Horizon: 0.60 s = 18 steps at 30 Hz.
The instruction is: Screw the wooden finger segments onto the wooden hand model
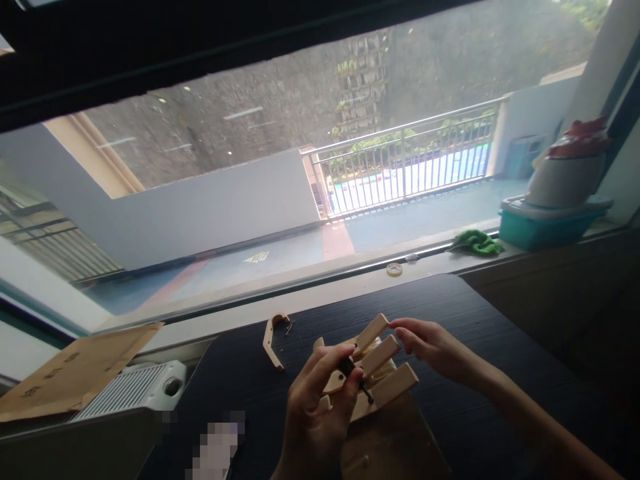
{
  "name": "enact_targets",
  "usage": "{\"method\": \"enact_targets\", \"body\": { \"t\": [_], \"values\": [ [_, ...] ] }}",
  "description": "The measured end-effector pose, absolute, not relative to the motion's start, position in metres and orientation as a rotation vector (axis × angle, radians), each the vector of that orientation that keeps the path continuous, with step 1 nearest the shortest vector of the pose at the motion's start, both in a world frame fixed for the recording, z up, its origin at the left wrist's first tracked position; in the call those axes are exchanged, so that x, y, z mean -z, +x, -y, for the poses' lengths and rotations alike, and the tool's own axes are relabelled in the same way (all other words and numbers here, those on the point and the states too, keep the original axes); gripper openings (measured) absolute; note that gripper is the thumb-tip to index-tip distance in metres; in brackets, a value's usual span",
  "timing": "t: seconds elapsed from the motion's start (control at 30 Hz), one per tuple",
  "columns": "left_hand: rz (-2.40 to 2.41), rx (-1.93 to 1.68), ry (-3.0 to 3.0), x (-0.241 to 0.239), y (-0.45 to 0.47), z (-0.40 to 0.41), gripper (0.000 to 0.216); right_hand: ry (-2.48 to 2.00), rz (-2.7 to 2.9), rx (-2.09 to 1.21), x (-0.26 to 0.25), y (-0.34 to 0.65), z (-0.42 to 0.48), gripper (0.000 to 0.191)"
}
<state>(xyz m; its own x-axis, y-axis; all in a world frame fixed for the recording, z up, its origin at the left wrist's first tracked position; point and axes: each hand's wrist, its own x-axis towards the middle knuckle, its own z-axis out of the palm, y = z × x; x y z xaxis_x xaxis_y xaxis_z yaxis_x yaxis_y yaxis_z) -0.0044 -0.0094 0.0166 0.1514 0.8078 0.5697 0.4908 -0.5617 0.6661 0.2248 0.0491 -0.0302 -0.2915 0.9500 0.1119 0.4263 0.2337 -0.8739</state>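
My left hand (323, 400) is closed, with a small black tool (347, 365) between thumb and fingers. The tool's thin dark shaft slants down to a hole near the lowest wooden bar. Under and beside this hand is a pale wooden assembly (383, 355) with three square-ended bars pointing up and right. My right hand (430, 343) reaches in from the right, its forefinger stretched out at the end of the top bar (375, 331). Its remaining fingers are loosely bent. A curved wooden piece (271, 340) lies apart on the dark table, with small metal screws (289, 327) beside it.
The dark table (240, 393) meets a window sill (345, 287) holding a tape roll (394, 269), a green cloth (475, 243) and a teal box (550, 223). A brown board (395, 440) lies below the assembly. Brown paper (75, 367) rests on a white slatted unit (130, 393) at left.
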Motion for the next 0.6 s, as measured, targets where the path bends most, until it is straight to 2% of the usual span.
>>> {"method": "enact_targets", "body": {
  "t": [0.13, 0.27, 0.4, 0.6],
  "values": [
    [-1.197, -1.440, 2.231, -0.014, -0.007, 0.007, 0.034, -1.264, 2.018, -0.987, 0.016, 0.209, -0.062, 0.040],
    [-1.200, -1.457, 2.313, -0.013, -0.009, 0.007, 0.039, -1.387, 1.953, -0.886, 0.014, 0.197, -0.079, 0.044],
    [-1.205, -1.443, 2.247, -0.013, -0.010, 0.009, 0.039, -1.417, 1.904, -0.879, 0.021, 0.188, -0.082, 0.034],
    [-1.159, -1.466, 2.244, -0.010, -0.006, 0.008, 0.037, -1.416, 1.866, -0.905, 0.027, 0.188, -0.080, 0.031]
  ]
}}
